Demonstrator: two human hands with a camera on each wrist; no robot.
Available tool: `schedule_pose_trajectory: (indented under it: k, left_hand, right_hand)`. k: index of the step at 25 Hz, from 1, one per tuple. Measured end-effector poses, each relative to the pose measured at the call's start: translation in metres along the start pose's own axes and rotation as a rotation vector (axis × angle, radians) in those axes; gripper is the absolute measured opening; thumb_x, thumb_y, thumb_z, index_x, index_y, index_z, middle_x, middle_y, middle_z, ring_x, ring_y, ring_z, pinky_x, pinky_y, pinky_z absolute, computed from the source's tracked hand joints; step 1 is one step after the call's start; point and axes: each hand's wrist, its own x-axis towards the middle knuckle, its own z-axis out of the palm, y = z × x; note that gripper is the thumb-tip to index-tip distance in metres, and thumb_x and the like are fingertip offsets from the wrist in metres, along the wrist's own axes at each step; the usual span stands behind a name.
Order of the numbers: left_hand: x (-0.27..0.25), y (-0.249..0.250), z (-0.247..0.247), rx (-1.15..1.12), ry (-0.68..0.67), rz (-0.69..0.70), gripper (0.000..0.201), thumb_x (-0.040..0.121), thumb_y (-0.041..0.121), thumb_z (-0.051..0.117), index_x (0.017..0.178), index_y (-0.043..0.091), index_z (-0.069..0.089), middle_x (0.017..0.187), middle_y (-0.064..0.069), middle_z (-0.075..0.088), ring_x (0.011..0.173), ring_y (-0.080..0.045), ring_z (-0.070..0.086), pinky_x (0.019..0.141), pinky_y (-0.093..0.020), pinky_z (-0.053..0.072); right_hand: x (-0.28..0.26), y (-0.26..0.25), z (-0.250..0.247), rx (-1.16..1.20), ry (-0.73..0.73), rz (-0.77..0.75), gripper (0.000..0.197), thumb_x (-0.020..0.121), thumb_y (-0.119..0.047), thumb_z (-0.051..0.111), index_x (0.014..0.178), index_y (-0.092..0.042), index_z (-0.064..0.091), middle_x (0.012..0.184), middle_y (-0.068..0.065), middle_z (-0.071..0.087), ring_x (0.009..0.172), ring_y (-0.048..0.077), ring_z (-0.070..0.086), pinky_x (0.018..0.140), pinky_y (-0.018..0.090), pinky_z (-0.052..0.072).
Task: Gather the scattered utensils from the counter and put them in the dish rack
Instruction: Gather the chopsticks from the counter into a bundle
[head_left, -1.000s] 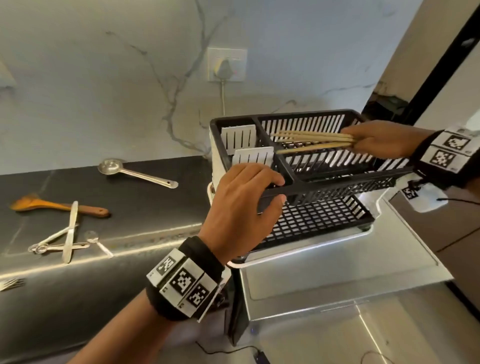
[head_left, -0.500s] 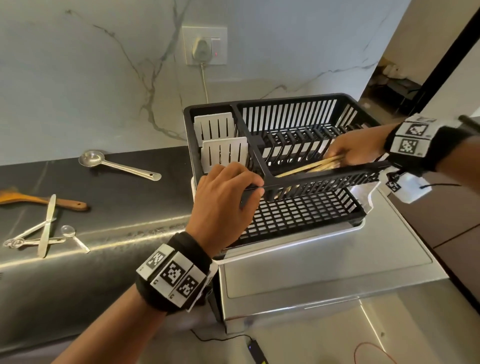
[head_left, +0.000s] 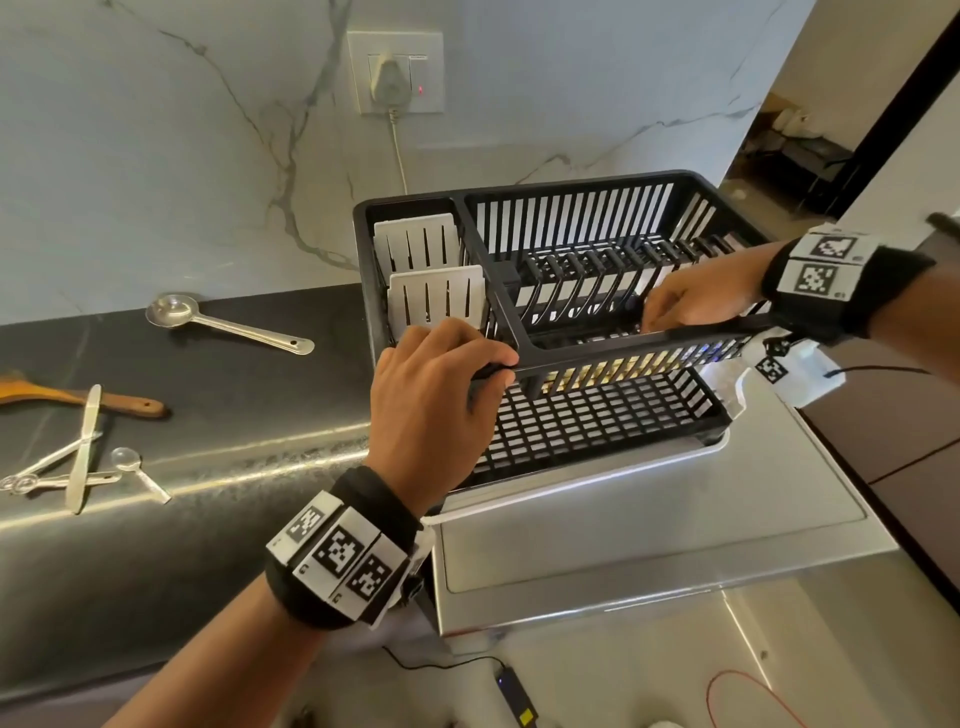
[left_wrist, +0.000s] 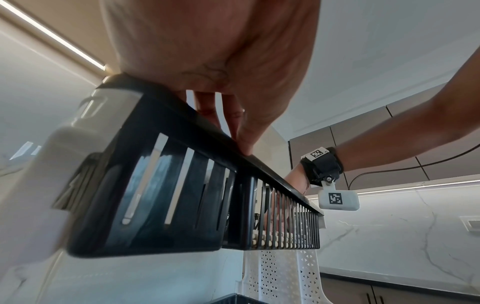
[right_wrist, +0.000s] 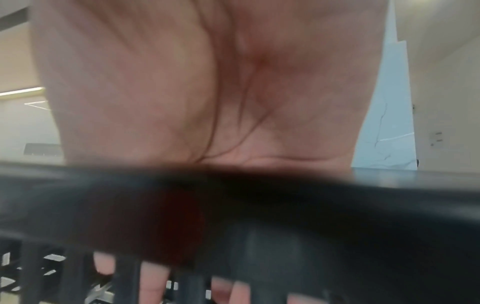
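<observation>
Wooden chopsticks (head_left: 597, 368) lowered into slatted black rack (head_left: 613, 415); right hand (head_left: 696, 301) grip unclear, left hand (head_left: 436, 405) gripping rim

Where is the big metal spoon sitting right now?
In the head view the metal spoon lies flat on the dark counter, left of the dish rack near the marble wall, behind the wooden spatula.

Wall (head_left: 156, 156): pale marble with grey veins.
Socket (head_left: 396, 71): white plate on the wall, grey plug in, small red light on.
Cord (head_left: 400, 150): white, hangs from the plug down behind the counter.
Steel platform (head_left: 649, 525): brushed metal, beside the dark counter.
Small black device (head_left: 514, 696): low on the floor, on a black cable.
Red wire (head_left: 748, 696): looped, to its right.
Cabinets (left_wrist: 363, 144): brown, high up, light strip beneath.
</observation>
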Motion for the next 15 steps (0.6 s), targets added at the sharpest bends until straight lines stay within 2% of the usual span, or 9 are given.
schedule_pose_trajectory:
  k: [2, 5, 8, 10, 12, 13, 15]
  left_hand:
    - [-0.001, -0.001, 0.001, 0.004, 0.012, 0.004, 0.014, 0.089, 0.026, 0.066, 0.101, 0.025, 0.074, 0.093, 0.007, 0.066, 0.085, -0.015, 0.054, 0.071, -0.031, 0.043]
    - [-0.004, -0.003, 0.0, 0.009, -0.015, 0.028, 0.016, 0.09, 0.028, 0.063, 0.101, 0.025, 0.072, 0.096, 0.007, 0.066, 0.089, -0.016, 0.054, 0.074, -0.033, 0.043]
    - [-0.011, -0.009, -0.006, -0.093, -0.015, 0.071, 0.016, 0.089, 0.026, 0.063, 0.101, 0.022, 0.073, 0.101, 0.005, 0.065, 0.098, -0.019, 0.054, 0.083, -0.035, 0.042]
    - [-0.019, -0.016, -0.016, -0.172, 0.059, 0.08, 0.013, 0.088, 0.02, 0.065, 0.098, 0.018, 0.074, 0.104, 0.002, 0.066, 0.104, -0.019, 0.054, 0.09, -0.032, 0.04]
    - [-0.03, -0.031, -0.034, -0.179, 0.14, 0.047, 0.013, 0.087, 0.018, 0.067, 0.098, 0.015, 0.073, 0.108, -0.001, 0.065, 0.109, -0.02, 0.052, 0.094, -0.027, 0.038]
    - [-0.033, -0.036, -0.039, -0.179, 0.154, 0.023, 0.014, 0.087, 0.018, 0.068, 0.099, 0.015, 0.073, 0.111, -0.002, 0.064, 0.111, -0.02, 0.05, 0.095, -0.026, 0.037]
    - [-0.047, -0.066, -0.056, -0.157, 0.123, -0.031, 0.018, 0.087, 0.022, 0.067, 0.103, 0.017, 0.071, 0.115, -0.002, 0.062, 0.113, -0.019, 0.049, 0.096, -0.026, 0.036]
  right_hand:
    - [-0.004, 0.001, 0.002, 0.02, 0.02, -0.001, 0.026, 0.102, -0.025, 0.048, 0.096, -0.028, 0.072, 0.099, -0.002, 0.071, 0.096, 0.014, 0.065, 0.082, 0.025, 0.045]
    - [-0.005, -0.001, 0.005, 0.05, 0.068, -0.038, 0.024, 0.102, -0.03, 0.048, 0.105, -0.035, 0.071, 0.096, -0.006, 0.074, 0.095, 0.015, 0.068, 0.097, 0.035, 0.048]
    - [-0.007, -0.017, 0.006, 0.017, 0.14, -0.083, 0.025, 0.1, -0.033, 0.049, 0.121, -0.039, 0.063, 0.103, -0.018, 0.067, 0.102, 0.01, 0.063, 0.11, 0.044, 0.036]
    - [-0.012, -0.04, 0.002, -0.039, 0.232, -0.125, 0.029, 0.099, -0.036, 0.051, 0.126, -0.034, 0.062, 0.11, -0.012, 0.068, 0.107, 0.012, 0.061, 0.115, 0.048, 0.03]
    - [-0.017, -0.079, -0.004, -0.134, 0.362, -0.179, 0.031, 0.098, -0.04, 0.052, 0.126, -0.031, 0.063, 0.115, -0.004, 0.069, 0.106, 0.012, 0.059, 0.109, 0.041, 0.032]
    - [-0.023, -0.093, -0.007, -0.153, 0.445, -0.195, 0.032, 0.098, -0.042, 0.053, 0.125, -0.031, 0.064, 0.114, -0.004, 0.07, 0.102, 0.011, 0.058, 0.102, 0.037, 0.035]
    - [-0.029, -0.14, -0.011, -0.154, 0.602, -0.263, 0.03, 0.095, -0.046, 0.055, 0.118, -0.032, 0.068, 0.107, -0.007, 0.071, 0.094, 0.01, 0.06, 0.091, 0.035, 0.042]
